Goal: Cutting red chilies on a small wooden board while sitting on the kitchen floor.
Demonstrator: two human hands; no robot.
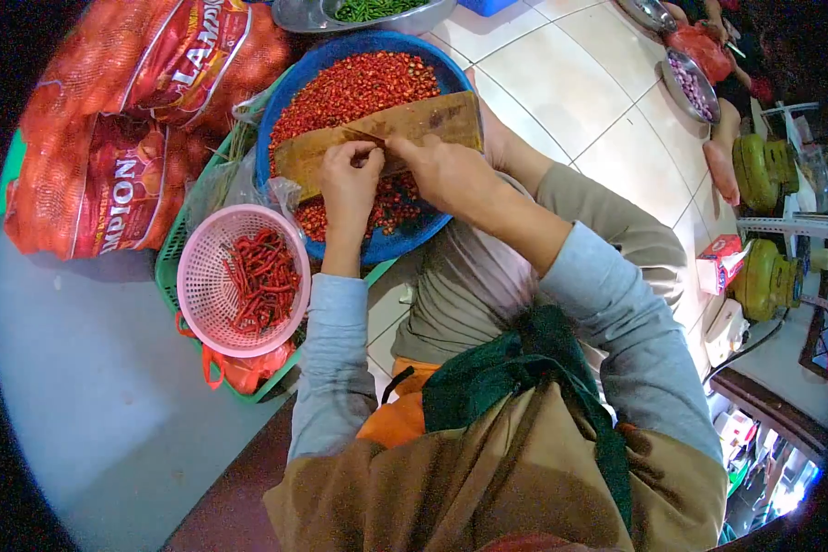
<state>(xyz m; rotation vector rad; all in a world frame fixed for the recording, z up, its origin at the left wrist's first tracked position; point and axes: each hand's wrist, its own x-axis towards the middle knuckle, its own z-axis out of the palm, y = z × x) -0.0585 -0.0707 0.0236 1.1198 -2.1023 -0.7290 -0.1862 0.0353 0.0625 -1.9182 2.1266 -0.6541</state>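
A worn wooden chopping board [428, 119] lies across a blue plastic basin [265, 131] full of cut red chillies [362, 83]. Over the board, my right hand [448, 169] grips a small knife [364, 134], its thin blade pointing left and its handle hidden by my fingers. My left hand [350, 176] rests at the board's near side with fingers curled close to the blade; whatever they may pinch is hidden. Left of my left forearm, a pink plastic colander [196, 276] holds whole red chillies [265, 283].
Under the colander is a green plastic crate [168, 265] with a red plastic bag [248, 372]. Red mesh sacks [76, 90] stand at upper left. A metal tray [303, 17] with green chillies sits behind the basin. A bowl of shallots [691, 90] is near another person's foot [721, 169].
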